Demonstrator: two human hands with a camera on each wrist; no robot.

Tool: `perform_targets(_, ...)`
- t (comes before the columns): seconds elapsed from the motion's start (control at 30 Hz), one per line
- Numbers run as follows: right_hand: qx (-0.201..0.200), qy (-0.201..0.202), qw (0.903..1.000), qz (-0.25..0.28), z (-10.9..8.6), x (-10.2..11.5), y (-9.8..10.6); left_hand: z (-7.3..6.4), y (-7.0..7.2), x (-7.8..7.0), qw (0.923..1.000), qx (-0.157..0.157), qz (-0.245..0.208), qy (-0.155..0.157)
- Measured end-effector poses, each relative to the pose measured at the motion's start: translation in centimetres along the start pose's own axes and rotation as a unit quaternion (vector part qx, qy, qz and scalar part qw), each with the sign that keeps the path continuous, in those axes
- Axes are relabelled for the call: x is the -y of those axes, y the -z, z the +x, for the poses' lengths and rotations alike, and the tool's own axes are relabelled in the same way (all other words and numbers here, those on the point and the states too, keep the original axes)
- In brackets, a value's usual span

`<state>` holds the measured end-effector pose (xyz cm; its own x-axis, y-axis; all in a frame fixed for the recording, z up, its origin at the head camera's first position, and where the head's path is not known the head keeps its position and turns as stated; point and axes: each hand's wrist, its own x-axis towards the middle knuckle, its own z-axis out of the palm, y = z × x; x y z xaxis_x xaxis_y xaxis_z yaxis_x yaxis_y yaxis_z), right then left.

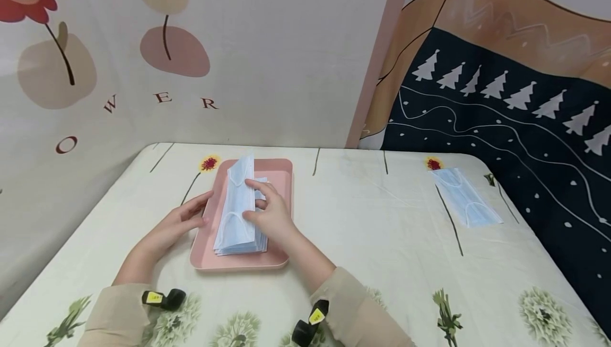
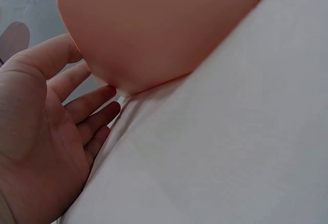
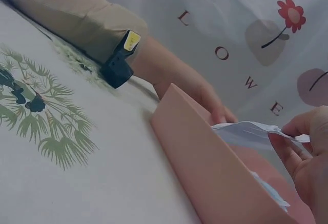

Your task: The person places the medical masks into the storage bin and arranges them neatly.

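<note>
Pinching a thin, pale blue face mask [image 1: 241, 201] by its right edge, the right hand [image 1: 272, 213] is holding it over a stack of masks [image 1: 261, 242]. The held mask is showing two curved ear loops. The stack is lying in a smooth pink tray [image 1: 204, 258] with rounded corners. Apart from the right hand, the left hand [image 1: 166, 234] is resting loose fingers at the tray's left rim. Beige sleeves [image 1: 116, 312] are bearing black devices [image 1: 175, 300] with yellow labels [image 1: 154, 297], their print being too small to read. A flower-printed tablecloth [image 1: 353, 219] is supporting the tray and, well apart, a flat single mask [image 1: 465, 198]. Behind, a pale backdrop [image 1: 286, 71] is displaying "O W E R" in the head view and "F L O W E" in the right wrist view. Rightward, a dark cloth [image 1: 477, 116] is showing white trees.
</note>
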<state>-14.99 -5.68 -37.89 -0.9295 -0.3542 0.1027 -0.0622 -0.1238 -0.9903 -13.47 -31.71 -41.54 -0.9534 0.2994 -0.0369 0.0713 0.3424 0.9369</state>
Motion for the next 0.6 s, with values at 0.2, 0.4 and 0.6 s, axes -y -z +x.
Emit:
perform_targets(0.2,-0.022,-0.022,0.9985,-0.045,0.5,-0.8,-0.6,0.0,0.0,0.1,1.0,0.001,-0.004,-0.003)
perform_targets(0.4,-0.034,-0.041,0.9949,-0.086,0.9,-1.6,-0.8,0.1,0.0,0.1,1.0,0.003,-0.007,-0.003)
perform_targets(0.6,-0.054,-0.051,0.9802,-0.183,1.0,-2.1,-0.6,0.1,0.0,0.1,1.0,0.002,-0.005,-0.004)
